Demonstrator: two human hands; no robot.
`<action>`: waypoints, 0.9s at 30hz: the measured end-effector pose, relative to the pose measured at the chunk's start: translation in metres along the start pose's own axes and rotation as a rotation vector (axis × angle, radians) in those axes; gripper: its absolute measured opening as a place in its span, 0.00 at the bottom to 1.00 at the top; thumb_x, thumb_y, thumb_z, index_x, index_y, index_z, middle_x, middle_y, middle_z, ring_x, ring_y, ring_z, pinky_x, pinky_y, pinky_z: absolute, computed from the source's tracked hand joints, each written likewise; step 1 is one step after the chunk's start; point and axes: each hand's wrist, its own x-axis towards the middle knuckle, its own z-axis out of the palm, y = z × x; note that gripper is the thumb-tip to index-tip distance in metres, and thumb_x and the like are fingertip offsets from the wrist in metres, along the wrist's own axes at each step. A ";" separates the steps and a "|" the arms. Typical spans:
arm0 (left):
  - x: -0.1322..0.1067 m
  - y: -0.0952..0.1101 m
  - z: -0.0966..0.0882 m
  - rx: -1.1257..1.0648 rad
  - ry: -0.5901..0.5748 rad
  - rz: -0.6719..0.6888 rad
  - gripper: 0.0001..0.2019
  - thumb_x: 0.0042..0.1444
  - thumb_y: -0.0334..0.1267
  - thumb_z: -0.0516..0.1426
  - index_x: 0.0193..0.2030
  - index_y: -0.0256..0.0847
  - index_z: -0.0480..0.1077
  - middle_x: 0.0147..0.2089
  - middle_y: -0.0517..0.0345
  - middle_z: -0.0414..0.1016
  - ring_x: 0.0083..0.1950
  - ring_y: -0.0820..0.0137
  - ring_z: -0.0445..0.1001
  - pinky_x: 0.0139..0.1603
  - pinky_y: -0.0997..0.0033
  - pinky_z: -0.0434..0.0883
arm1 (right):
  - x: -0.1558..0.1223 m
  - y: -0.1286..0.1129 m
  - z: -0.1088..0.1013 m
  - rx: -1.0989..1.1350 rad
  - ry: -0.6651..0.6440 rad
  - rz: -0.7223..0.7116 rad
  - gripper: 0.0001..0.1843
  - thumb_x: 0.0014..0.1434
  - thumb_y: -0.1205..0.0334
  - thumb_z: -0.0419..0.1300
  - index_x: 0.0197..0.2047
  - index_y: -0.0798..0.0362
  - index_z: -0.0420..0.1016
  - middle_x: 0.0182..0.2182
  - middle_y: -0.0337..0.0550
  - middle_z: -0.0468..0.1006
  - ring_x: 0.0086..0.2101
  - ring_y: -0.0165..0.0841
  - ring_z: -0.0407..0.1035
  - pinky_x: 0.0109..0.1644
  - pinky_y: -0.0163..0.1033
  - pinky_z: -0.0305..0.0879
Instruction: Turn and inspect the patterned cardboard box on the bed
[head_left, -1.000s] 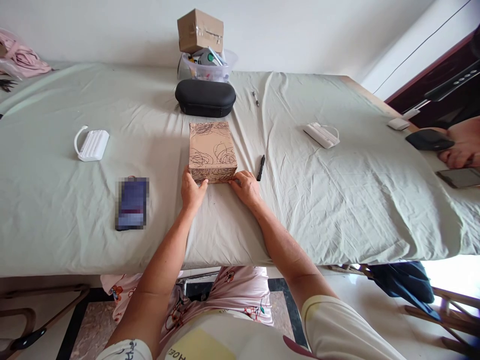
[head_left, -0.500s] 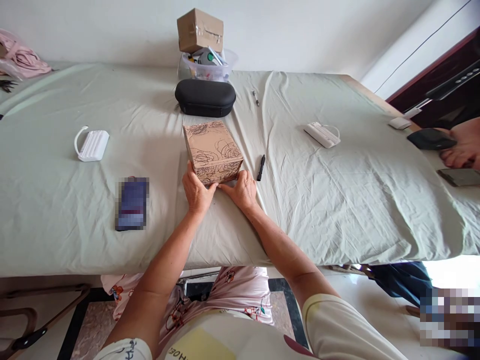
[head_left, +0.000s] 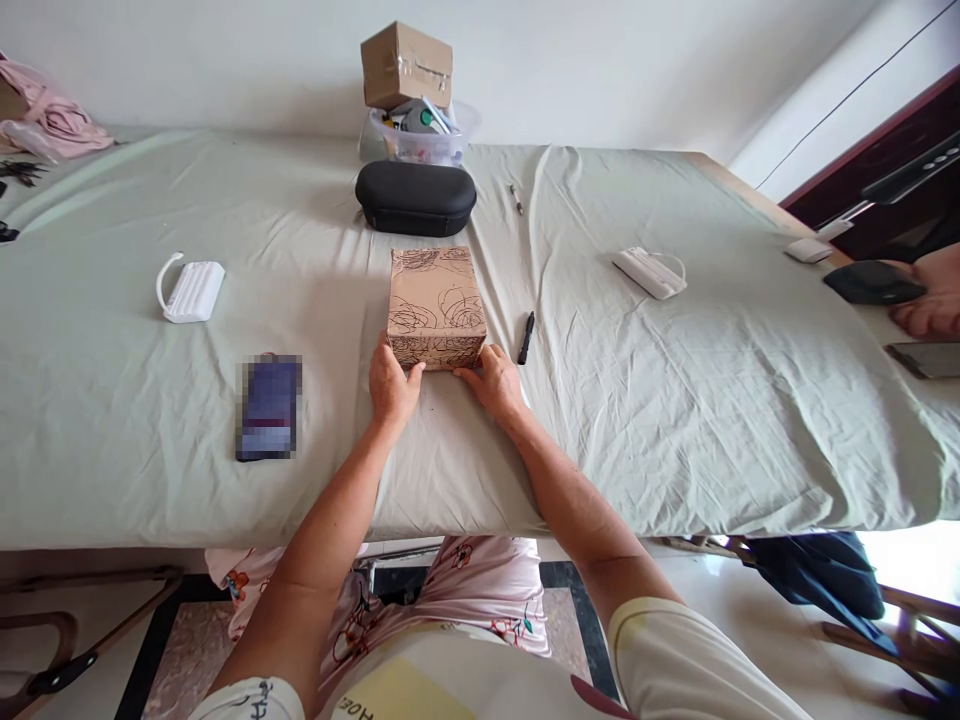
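A brown box with black scribbled flower patterns [head_left: 436,305] lies on the pale green sheet [head_left: 675,400] in front of me. My left hand [head_left: 391,385] rests at the box's near left corner, fingers curled against its front side. At the near right corner sits my right hand [head_left: 493,378], its fingers pressed to the same front side. Both hands touch the box, which stays flat on the sheet. A black pen [head_left: 526,337] lies just right of the box.
Behind the box sit a black oval case [head_left: 415,197], a clear tub of small items [head_left: 424,140] and a taped cardboard box [head_left: 406,65]. White devices [head_left: 190,291] [head_left: 649,271] lie left and right, a phone [head_left: 268,405] near left. Another person's hand [head_left: 930,290] is at the far right.
The box was turned at an angle half a second ago and now lies square to me again. Both hands stayed at its near corners.
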 end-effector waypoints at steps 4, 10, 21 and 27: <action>0.002 -0.001 -0.003 -0.034 -0.011 0.001 0.28 0.60 0.42 0.65 0.65 0.39 0.66 0.63 0.37 0.79 0.63 0.48 0.80 0.63 0.49 0.78 | 0.001 0.007 -0.007 0.017 -0.026 -0.031 0.09 0.69 0.52 0.60 0.40 0.48 0.72 0.41 0.47 0.78 0.42 0.41 0.73 0.46 0.44 0.69; 0.003 0.007 -0.012 -0.046 -0.060 -0.047 0.28 0.61 0.45 0.63 0.65 0.40 0.65 0.63 0.37 0.80 0.63 0.48 0.81 0.63 0.49 0.79 | 0.002 0.008 -0.012 0.005 -0.048 -0.029 0.07 0.70 0.56 0.57 0.40 0.48 0.71 0.43 0.47 0.79 0.42 0.41 0.73 0.45 0.42 0.67; 0.007 0.015 -0.021 -0.185 0.013 0.173 0.54 0.61 0.75 0.56 0.80 0.36 0.47 0.75 0.28 0.64 0.76 0.47 0.68 0.75 0.47 0.70 | 0.002 0.003 -0.022 -0.029 -0.036 0.013 0.13 0.64 0.52 0.68 0.38 0.49 0.71 0.43 0.46 0.79 0.44 0.40 0.74 0.48 0.43 0.69; 0.013 0.009 -0.024 -0.215 -0.070 0.303 0.33 0.74 0.64 0.45 0.73 0.44 0.65 0.76 0.39 0.66 0.80 0.57 0.63 0.83 0.51 0.60 | 0.001 0.003 -0.025 -0.042 -0.077 0.010 0.13 0.68 0.50 0.65 0.41 0.51 0.74 0.44 0.48 0.78 0.42 0.39 0.75 0.46 0.42 0.69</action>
